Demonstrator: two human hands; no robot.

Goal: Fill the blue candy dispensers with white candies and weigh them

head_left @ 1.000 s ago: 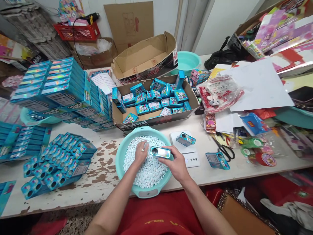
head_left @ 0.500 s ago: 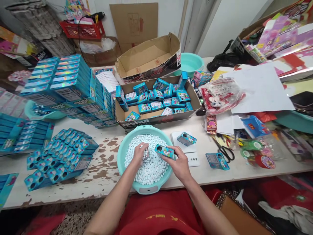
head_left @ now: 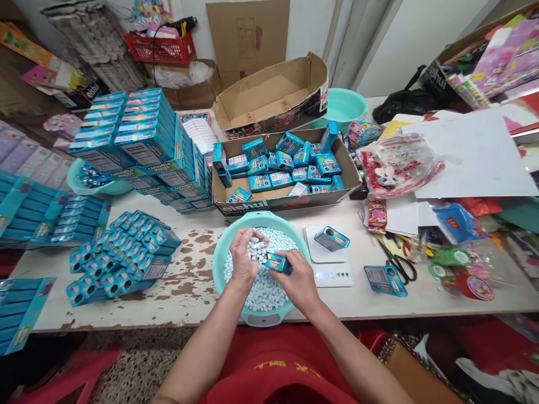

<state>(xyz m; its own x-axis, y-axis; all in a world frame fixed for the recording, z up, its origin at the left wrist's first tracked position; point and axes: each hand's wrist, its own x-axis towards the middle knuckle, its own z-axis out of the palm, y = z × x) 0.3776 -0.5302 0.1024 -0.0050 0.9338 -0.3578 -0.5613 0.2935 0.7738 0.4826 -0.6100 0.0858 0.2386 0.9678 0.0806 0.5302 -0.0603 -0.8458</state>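
Note:
A handful of small white candies (head_left: 256,248) lies in my left hand (head_left: 244,255), its fingers curled round them. My right hand (head_left: 298,279) grips a small blue candy box (head_left: 277,262), tilted toward the candies; its opening is hidden by them and my fingers. Both hands are above a turquoise basin (head_left: 220,264) holding many more of these white candies. Right of the basin, another blue box lies on a white kitchen scale (head_left: 332,275) with a lit display. One more blue box (head_left: 385,280) rests on the table farther right.
Behind the basin stands a cardboard tray (head_left: 290,209) of blue boxes. Tall stacks of blue boxes (head_left: 143,146) and a cluster of boxes with round holes (head_left: 126,252) are on the left. Scissors (head_left: 400,266), tape rolls and papers (head_left: 475,146) lie at right.
My left hand has come up out of the candies with a handful and turned toward the box. The box in my right hand is now tilted against it. The camera view has shifted left.

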